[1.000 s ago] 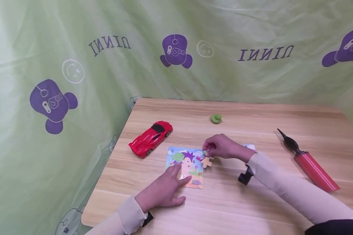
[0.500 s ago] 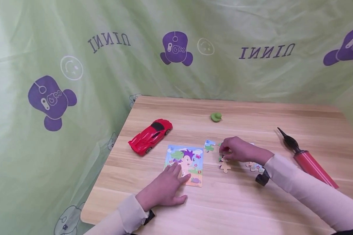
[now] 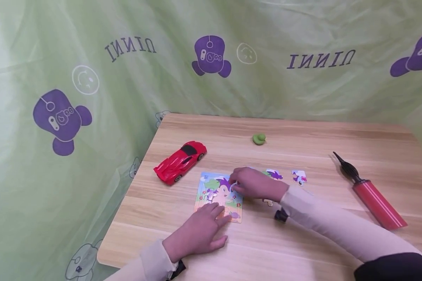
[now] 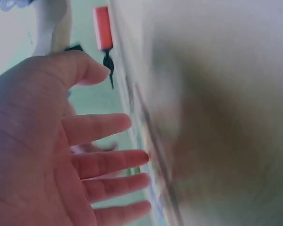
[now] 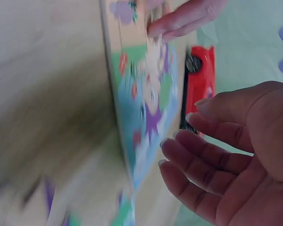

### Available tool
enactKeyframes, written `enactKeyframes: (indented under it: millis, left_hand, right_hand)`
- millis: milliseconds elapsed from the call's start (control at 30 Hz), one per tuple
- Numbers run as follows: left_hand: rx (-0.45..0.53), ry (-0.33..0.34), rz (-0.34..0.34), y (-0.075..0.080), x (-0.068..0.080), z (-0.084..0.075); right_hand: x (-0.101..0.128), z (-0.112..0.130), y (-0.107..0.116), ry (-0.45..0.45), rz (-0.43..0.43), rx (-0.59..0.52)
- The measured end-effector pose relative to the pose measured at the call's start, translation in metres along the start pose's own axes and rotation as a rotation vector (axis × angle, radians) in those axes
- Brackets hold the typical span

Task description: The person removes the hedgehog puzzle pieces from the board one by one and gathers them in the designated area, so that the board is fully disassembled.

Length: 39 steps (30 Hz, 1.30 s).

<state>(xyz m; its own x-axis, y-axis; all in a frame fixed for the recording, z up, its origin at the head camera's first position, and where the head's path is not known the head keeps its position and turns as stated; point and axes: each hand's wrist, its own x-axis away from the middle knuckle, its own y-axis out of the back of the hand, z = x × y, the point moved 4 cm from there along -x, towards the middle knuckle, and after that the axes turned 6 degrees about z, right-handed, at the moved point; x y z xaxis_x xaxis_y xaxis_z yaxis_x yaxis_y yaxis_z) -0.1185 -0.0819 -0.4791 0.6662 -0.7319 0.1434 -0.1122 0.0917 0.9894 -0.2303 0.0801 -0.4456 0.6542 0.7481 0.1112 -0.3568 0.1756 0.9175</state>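
Observation:
A square jigsaw puzzle (image 3: 221,191) with a purple-haired cartoon figure lies on the table. My left hand (image 3: 200,232) rests its fingertips at the puzzle's near edge; the left wrist view shows the fingers (image 4: 108,160) spread and fairly straight. Over the puzzle's upper right side is my right hand (image 3: 256,183). Its fingers (image 5: 193,165) look loosely bent in the right wrist view, with nothing visible between them. Loose jigsaw pieces (image 3: 274,174) lie just beyond the right hand, partly hidden by it, and another piece (image 3: 299,177) sits farther right.
A red toy car (image 3: 181,162) stands left of the puzzle. A small green duck-shaped toy (image 3: 259,139) is toward the back. On the right lies a red hand pump (image 3: 378,203) with a black nozzle. Green printed curtain (image 3: 154,86) hangs behind the wooden table (image 3: 267,249).
My right hand carried joined jigsaw pieces rightward off the puzzle, let go of them on the table, and came back left over the puzzle. My left hand shifted slightly toward me.

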Motion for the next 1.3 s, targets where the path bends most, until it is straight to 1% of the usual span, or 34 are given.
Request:
enactKeyframes:
  millis: [133, 233, 333, 400, 500, 600, 833, 867, 933, 1000, 1067, 1133, 1233, 1300]
  left_hand:
    - [-0.038, -0.001, -0.006, -0.004, 0.003, -0.005]
    - [-0.081, -0.005, -0.021, -0.007, 0.003, -0.005]
    - [-0.171, -0.025, -0.040, -0.009, 0.003, -0.005]
    - [-0.226, -0.034, -0.057, -0.010, 0.002, -0.006]
    - [-0.296, -0.044, -0.074, -0.011, -0.001, -0.006]
    - [-0.321, -0.049, -0.080, -0.010, -0.002, -0.006]
    - [-0.263, -0.046, -0.064, -0.008, -0.005, -0.006]
    - [-0.256, -0.046, -0.057, -0.007, -0.005, -0.007]
    - [-0.233, -0.050, -0.046, -0.006, -0.006, -0.007]
    - [-0.205, -0.053, -0.035, -0.005, -0.006, -0.006]
    - [-0.161, -0.056, -0.024, -0.004, -0.006, -0.005]
    - [-0.115, -0.057, -0.011, -0.004, -0.005, -0.002]
    - [-0.038, -0.058, 0.027, -0.004, -0.001, 0.003]
    - [0.011, -0.059, 0.045, -0.004, 0.001, 0.006]
  right_hand:
    - [-0.028, 0.016, -0.019, 0.008, 0.043, -0.016]
    - [-0.044, 0.025, -0.031, -0.019, 0.056, 0.050]
    - [-0.053, 0.034, -0.038, -0.062, 0.037, 0.123]
    - [-0.057, 0.039, -0.041, -0.093, 0.030, 0.152]
    - [-0.061, 0.045, -0.043, -0.135, 0.049, 0.152]
    - [-0.065, 0.047, -0.042, -0.174, 0.093, 0.092]
    - [-0.070, 0.038, -0.038, -0.241, 0.182, -0.191]
    - [-0.069, 0.036, -0.036, -0.247, 0.181, -0.222]
    - [-0.068, 0.032, -0.028, -0.243, 0.156, -0.246]
    - [-0.064, 0.026, -0.016, -0.227, 0.108, -0.241]
    - [-0.057, 0.019, -0.003, -0.216, 0.073, -0.234]
    - [-0.046, 0.010, 0.010, -0.213, 0.062, -0.247]
    - [-0.025, -0.004, 0.022, -0.237, 0.074, -0.339]
    - [-0.010, -0.015, 0.024, -0.257, 0.077, -0.395]
